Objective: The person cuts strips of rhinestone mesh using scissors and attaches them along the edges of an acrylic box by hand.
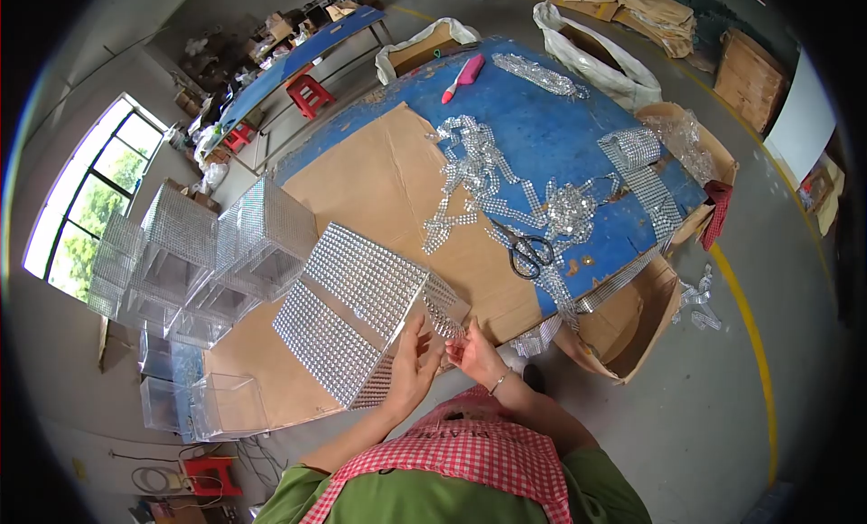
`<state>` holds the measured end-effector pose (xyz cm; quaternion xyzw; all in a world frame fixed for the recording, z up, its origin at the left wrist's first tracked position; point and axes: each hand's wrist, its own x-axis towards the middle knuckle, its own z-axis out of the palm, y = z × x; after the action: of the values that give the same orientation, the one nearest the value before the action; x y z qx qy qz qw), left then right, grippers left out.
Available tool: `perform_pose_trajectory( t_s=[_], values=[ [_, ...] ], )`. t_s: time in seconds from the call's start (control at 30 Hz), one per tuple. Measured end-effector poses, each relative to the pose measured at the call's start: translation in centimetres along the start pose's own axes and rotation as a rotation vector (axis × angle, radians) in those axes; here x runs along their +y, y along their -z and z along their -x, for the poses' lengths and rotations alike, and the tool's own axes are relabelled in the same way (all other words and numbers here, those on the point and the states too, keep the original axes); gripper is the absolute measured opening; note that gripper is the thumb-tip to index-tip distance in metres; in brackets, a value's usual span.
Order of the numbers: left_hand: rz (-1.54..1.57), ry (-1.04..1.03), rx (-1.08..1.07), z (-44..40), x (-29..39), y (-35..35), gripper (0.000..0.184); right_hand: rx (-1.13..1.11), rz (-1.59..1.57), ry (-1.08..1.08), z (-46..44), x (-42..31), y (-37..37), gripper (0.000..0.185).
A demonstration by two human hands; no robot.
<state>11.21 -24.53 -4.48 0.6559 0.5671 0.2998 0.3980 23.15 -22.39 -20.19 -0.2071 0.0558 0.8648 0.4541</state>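
Observation:
A clear box (pixel 352 289) covered with bands of silvery rhinestones lies tilted on the cardboard sheet in front of me. My left hand (pixel 414 369) rests against its near right edge, fingers stretched out along the side. Close beside it, my right hand (pixel 476 356) pinches the loose end of a rhinestone strip (pixel 442 320) that hangs along the box's right-hand side. A plain gap runs between two bands on the top face. Black-handled scissors (pixel 528 255) lie to the right, next to a heap of rhinestone strips (pixel 571 210).
Finished-looking rhinestone boxes (pixel 262 226) are stacked on the left, with plain clear boxes (pixel 226 407) nearer me. Under everything lies a cardboard sheet (pixel 361 172) on a blue table (pixel 542 118). A pink-handled tool (pixel 467 74) lies far back; an open carton (pixel 632 330) stands right.

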Motion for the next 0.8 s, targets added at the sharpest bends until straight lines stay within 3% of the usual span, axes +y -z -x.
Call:
perform_pose_trajectory(
  t_s=[0.13,0.23,0.33,0.5,0.63,0.8],
  values=[
    [-0.145,0.173,-0.056,0.1,1.7,0.7,0.053,-0.065,0.128,0.071,0.5,-0.2,-0.7,0.025],
    [-0.102,-0.019,0.016,0.1,-0.4,0.1,0.050,-0.125,0.182,0.084,1.3,-0.8,-1.0,0.021],
    [-0.134,-0.087,0.057,-0.5,-1.7,-0.2,0.051,-0.107,0.098,0.108,1.8,-0.8,-0.7,0.021],
    [-0.122,-0.022,0.026,-1.0,-1.8,0.4,0.054,-0.123,-0.179,0.299,3.5,-2.3,-0.9,0.027],
    [-0.300,-0.047,0.071,-0.9,-1.0,0.3,0.047,-0.124,-0.125,0.189,3.2,-1.3,-0.2,0.032],
    [-0.159,0.171,-0.042,-1.2,-0.9,1.2,0.038,-0.128,-0.076,0.088,3.9,-0.7,-1.0,0.028]
  ],
)
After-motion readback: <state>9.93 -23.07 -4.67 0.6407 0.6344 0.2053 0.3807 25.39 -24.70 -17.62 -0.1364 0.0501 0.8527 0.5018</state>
